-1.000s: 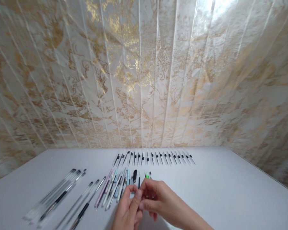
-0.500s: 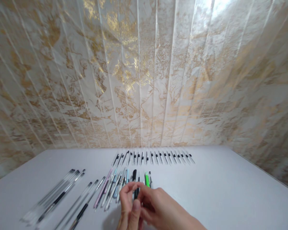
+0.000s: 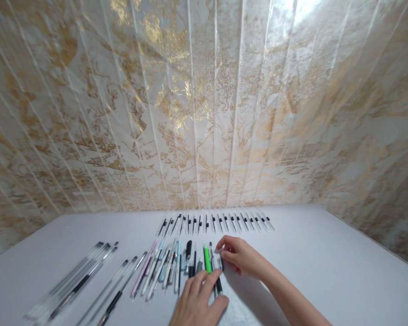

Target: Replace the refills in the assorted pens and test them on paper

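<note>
My left hand (image 3: 202, 296) rests low over the near ends of several pens, its fingers stretched and apart. By its fingertips lie a green pen (image 3: 207, 258) and a pen with a black grip (image 3: 219, 284). To the right, my right hand (image 3: 241, 256) has thumb and fingers pinched around a small clear pen part (image 3: 218, 250), partly hidden by the fingertips. A black marker-like pen (image 3: 189, 250) lies left of the green one. A cluster of white, blue and pink pens (image 3: 161, 267) spreads further left.
Along the back of the white table (image 3: 299, 253) runs a row of slim clear pieces with black parts (image 3: 213, 222). Clear-barrelled pens (image 3: 78, 276) lie slanted at the left, with more (image 3: 119, 290) beside them. A gold-patterned curtain (image 3: 197, 136) hangs behind.
My hands, earlier together in front of me around a dark piece, have parted. The right moved forward and right beside the green pen; the left lowered over the pens.
</note>
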A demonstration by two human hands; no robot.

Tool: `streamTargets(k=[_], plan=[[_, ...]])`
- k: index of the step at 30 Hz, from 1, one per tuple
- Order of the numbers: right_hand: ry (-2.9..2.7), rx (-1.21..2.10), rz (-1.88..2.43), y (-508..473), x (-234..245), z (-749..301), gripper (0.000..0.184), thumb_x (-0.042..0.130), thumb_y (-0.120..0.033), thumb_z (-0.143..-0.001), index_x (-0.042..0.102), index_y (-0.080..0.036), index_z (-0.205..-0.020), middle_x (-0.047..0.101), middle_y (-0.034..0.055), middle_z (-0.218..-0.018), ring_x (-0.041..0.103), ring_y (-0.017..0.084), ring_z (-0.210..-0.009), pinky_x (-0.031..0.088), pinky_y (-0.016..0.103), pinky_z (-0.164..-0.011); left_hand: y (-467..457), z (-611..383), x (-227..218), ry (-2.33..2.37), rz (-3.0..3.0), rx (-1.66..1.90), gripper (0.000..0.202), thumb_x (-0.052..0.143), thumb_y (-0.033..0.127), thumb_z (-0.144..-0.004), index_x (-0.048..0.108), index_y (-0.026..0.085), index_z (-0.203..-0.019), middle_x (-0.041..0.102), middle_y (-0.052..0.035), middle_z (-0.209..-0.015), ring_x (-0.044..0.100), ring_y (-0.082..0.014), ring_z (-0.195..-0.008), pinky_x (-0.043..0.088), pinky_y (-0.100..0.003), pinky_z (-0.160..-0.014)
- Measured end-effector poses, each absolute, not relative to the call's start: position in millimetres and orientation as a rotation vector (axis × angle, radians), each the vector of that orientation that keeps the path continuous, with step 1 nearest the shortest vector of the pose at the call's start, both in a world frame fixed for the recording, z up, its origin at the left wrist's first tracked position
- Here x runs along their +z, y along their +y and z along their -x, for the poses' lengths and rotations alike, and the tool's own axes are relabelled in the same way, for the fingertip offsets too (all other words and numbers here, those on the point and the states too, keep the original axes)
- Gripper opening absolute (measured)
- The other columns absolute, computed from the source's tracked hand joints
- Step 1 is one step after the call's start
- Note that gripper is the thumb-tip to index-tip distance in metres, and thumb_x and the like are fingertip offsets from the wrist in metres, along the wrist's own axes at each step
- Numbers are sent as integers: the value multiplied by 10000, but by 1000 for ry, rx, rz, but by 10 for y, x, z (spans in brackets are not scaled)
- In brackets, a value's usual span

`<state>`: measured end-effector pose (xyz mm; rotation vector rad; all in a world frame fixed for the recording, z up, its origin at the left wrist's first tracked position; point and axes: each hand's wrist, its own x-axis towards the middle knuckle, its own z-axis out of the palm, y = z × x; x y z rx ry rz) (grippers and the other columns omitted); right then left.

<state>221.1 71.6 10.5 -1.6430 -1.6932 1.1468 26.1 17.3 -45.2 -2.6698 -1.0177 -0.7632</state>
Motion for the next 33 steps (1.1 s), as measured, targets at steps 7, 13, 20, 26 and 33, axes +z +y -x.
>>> streamTargets(k=[7,13,20,26,33], plan=[[-1781,1137,1681,617,202,-2253,205,495,-21,-754,470,-207,-837,503,-103,-515,420,61,-357,307,134,-315,226,-230,-373,-968,2626,-723,55,629,295,-887,630,274,-938,572,-38,-1334,516,-274,-1133,490,-412,-906],[-1906,1202,1658,492,251,-2167,300,610,-27,-647,450,-225,-806,500,-121,-496,410,61,-319,294,138,-286,235,-217,-369,-949,2719,-809,75,626,204,-877,620,268,-916,568,-35,-1320,512,-271,-1145,495,-432,-899],[-1868,1253,1601,524,197,-2133,347,531,40,-681,381,-234,-833,517,-133,-482,457,66,-333,344,135,-320,247,-265,-277,-1020,2804,-855,280,538,-22,-774,588,229,-889,567,-55,-1305,516,-276,-1161,505,-445,-888],[-1792,1268,1551,564,127,-2125,361,501,66,-664,381,-232,-830,513,-138,-478,464,67,-375,347,135,-351,275,-232,-204,-1084,2786,-791,295,478,-32,-810,584,215,-933,569,-90,-1284,537,-281,-1151,522,-464,-883],[-1673,1364,1548,575,131,-2115,315,495,41,-697,378,-224,-822,555,-121,-507,520,74,-409,406,139,-374,267,-219,-157,-1195,2829,-851,364,464,-90,-733,575,220,-888,587,-63,-1265,531,-278,-1162,500,-468,-916]])
